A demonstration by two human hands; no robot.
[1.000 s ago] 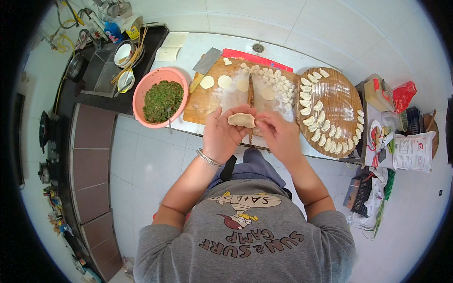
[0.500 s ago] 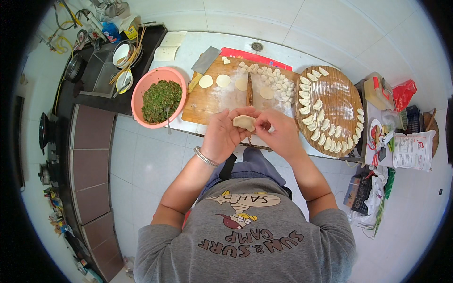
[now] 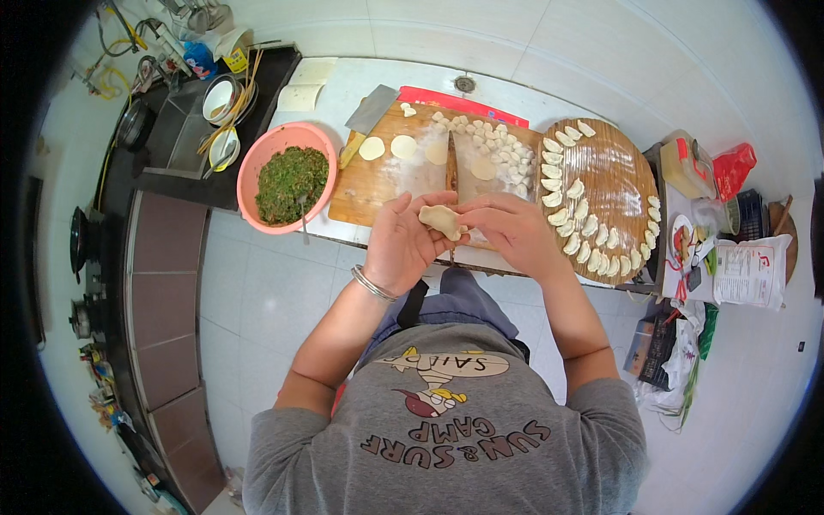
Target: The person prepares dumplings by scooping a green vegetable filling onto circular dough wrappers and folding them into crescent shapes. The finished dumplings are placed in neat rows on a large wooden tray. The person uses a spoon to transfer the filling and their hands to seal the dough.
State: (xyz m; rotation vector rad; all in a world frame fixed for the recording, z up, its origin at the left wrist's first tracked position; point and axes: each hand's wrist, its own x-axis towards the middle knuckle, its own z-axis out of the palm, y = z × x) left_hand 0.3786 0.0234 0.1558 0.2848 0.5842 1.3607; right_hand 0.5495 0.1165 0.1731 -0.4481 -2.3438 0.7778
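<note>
Pale, soft-looking dough fills my grasp: a plump, half-moon dumpling (image 3: 441,221) held above the near edge of the wooden cutting board (image 3: 356,202). My hands are together on it; my left hand (image 3: 402,245) cradles it palm-up on curled fingers, while my right hand (image 3: 515,232) pinches its right end between thumb and fingers. A smooth metal bracelet (image 3: 372,283) rings my left wrist. On the floury board lie thin, flat round wrappers (image 3: 372,148) and a cluster of small, lumpy dough pieces (image 3: 515,159). A flat-bladed cleaver (image 3: 375,109) rests across its far left corner. To the left, on the white counter (image 3: 343,77), a pink bowl (image 3: 249,193) holds coarse, chopped green filling (image 3: 292,184). To the right, crescent dumplings (image 3: 590,225) curve around a glossy, round wooden board (image 3: 631,172).
</note>
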